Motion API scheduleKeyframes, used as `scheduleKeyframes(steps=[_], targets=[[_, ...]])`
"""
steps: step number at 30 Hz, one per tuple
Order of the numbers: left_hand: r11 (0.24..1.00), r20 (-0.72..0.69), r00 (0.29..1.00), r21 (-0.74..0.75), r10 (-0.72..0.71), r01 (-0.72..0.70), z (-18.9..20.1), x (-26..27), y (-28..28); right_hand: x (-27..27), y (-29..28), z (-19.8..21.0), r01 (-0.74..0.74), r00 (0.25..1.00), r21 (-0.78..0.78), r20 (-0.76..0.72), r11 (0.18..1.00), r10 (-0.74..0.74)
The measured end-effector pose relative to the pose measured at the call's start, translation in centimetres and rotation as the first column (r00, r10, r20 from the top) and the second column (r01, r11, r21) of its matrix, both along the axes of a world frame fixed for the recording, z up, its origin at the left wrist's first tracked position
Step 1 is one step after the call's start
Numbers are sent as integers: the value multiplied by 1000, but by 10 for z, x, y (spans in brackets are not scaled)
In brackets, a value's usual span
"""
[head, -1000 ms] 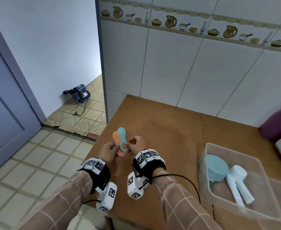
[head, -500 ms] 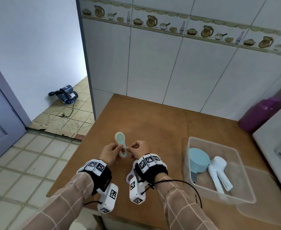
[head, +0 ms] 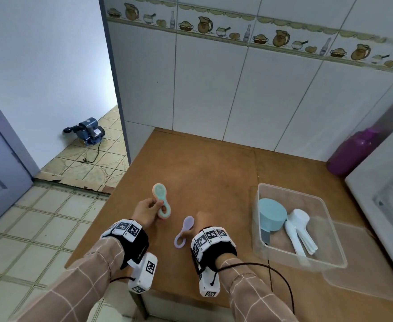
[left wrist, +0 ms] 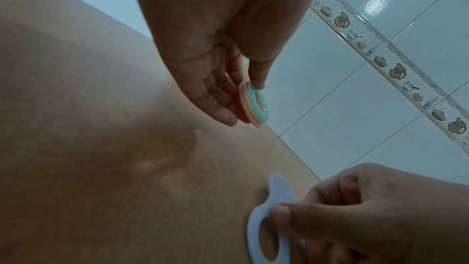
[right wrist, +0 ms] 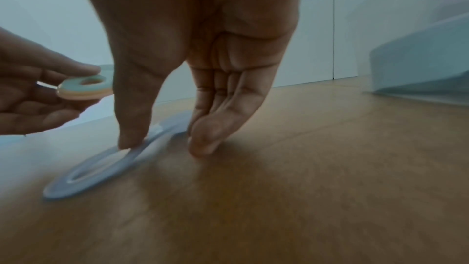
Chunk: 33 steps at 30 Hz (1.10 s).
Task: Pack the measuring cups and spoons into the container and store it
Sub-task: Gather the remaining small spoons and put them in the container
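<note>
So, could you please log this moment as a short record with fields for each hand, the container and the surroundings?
left hand: pinches a teal measuring spoon nested on an orange measuring spoon, held above the wooden table
right hand: thumb and fingers on a lilac measuring spoon at the tabletop
clear plastic container: open, holds a light blue measuring cup and white measuring cups
lid: flat beside the container
nearby: purple bottle by the tiled wall

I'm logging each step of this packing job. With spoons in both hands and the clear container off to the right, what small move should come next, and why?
Probably lift the lilac spoon, which the right hand pinches low at the wooden table, and nest it with the teal and peach spoons that the left hand holds stacked, since the container holds only cups.
</note>
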<state>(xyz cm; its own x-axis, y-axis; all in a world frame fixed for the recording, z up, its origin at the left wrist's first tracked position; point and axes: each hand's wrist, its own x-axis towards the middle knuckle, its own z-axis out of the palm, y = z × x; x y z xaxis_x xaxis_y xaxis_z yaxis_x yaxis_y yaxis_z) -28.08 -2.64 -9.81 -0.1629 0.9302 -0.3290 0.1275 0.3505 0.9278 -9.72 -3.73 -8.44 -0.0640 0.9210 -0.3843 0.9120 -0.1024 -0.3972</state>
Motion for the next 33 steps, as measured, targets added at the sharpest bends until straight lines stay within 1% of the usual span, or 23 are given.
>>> scheduleKeyframes(steps=[1,3,5,7,8,10,11,13,16,19,24,29,31,32,33], targets=[[1000,1,1000,0,-5,5,2,1,-2,0,-5,0,-9,1000,7,-8,1000,9],[1000,-31,999,1,-18,18,-1,1,-2,-1,-9,-1,-48,999,-46,-20,998,47],[999,-73,997,-8,-32,32,-5,-2,-2,1,-14,0,-13,998,-119,-61,993,6],[999,-64,997,-22,-43,42,-7,-2,-2,2,-14,0,133,984,-53,-114,990,-138],[999,-51,998,-30,-39,38,-7,0,-2,3,-11,0,179,972,-1,-154,984,-177],[999,4,1000,-35,-20,20,-1,7,-7,2,-3,6,193,950,50,-258,980,-174],[999,43,999,-41,-13,15,1,12,-8,2,-1,12,183,935,71,-320,980,-152],[999,94,995,-44,-27,31,2,21,-11,-2,4,22,197,881,86,-454,977,-137],[995,162,982,-16,-94,98,5,34,-13,-3,3,28,230,783,35,-600,972,-164],[991,201,971,-2,-128,131,5,45,-13,1,4,27,254,739,0,-645,967,-195],[986,267,949,30,-167,165,5,57,-16,14,6,23,302,700,-28,-672,953,-241],[983,275,944,21,-183,184,11,67,-15,22,7,18,359,663,-41,-692,932,-286],[984,276,945,16,-174,176,14,69,-14,23,7,16,380,611,-104,-718,919,-334],[985,282,944,13,-170,173,16,70,-14,22,7,16,391,546,-173,-747,904,-379],[985,294,941,12,-167,171,18,71,-13,21,6,15,401,428,-277,-786,873,-446]])
